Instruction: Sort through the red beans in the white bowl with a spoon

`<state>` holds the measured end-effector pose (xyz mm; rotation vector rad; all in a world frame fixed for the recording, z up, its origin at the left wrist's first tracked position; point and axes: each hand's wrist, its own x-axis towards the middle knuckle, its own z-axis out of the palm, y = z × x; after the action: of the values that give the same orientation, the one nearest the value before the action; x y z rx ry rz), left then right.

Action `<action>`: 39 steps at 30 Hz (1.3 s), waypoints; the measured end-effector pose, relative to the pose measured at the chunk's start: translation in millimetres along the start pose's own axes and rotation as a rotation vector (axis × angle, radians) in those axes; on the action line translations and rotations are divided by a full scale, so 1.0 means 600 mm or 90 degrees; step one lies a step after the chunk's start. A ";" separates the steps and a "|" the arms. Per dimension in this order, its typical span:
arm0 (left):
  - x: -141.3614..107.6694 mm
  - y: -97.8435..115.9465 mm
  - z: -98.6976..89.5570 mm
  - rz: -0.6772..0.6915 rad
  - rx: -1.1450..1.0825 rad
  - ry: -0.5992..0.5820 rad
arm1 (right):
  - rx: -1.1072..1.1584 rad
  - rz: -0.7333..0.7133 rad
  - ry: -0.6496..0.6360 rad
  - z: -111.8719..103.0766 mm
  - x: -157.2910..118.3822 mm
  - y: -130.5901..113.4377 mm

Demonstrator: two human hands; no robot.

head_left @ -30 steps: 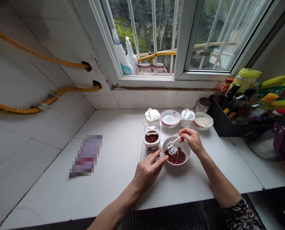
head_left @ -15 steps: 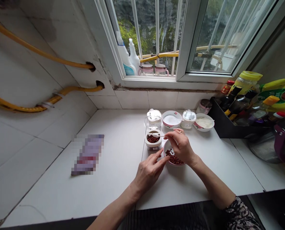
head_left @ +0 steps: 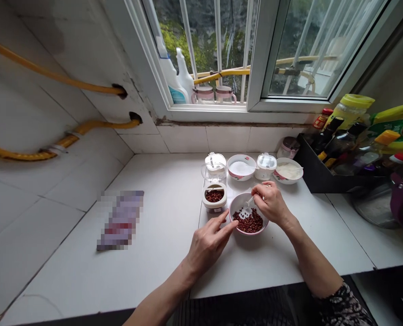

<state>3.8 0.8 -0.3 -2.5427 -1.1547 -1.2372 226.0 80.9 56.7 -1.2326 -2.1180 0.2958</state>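
A white bowl with a pink rim point(head_left: 249, 225) holds dark red grains. My right hand point(head_left: 271, 202) pinches a small white spoon point(head_left: 247, 207), whose tip is down inside this bowl. Fingers apart, my left hand point(head_left: 210, 242) touches the bowl's left rim with its fingertips and has nothing in its grasp. Just left of the bowl stands an open jar point(head_left: 215, 198) with the same dark red grains, its clear lid point(head_left: 213, 170) tipped back behind it.
Behind are a bowl of white powder point(head_left: 241, 168), a lidded jar point(head_left: 265, 167) and a bowl of pale flakes point(head_left: 288, 171). A black box of bottles point(head_left: 343, 181) stands at the right. A blurred purple packet point(head_left: 121, 219) lies at the left.
My right hand has moved right and slightly down, taking the spoon from above the open jar into the bowl of grains. The left hand stays at the rim. The view has shifted slightly.
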 end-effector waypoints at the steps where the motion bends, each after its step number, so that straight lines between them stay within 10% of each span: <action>1: -0.001 0.000 0.000 0.000 -0.002 -0.003 | 0.003 -0.002 -0.010 0.005 -0.001 -0.001; 19: -0.001 -0.001 -0.001 0.000 -0.001 -0.004 | 0.464 0.296 -0.014 0.003 0.009 -0.009; 39: 0.004 -0.001 0.003 0.020 0.026 0.019 | 0.509 0.231 0.088 0.016 0.028 -0.039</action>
<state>5.4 3.4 0.3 -2.4943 -1.1181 -1.2280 197.9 84.2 68.1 -1.0753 -1.3999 1.0624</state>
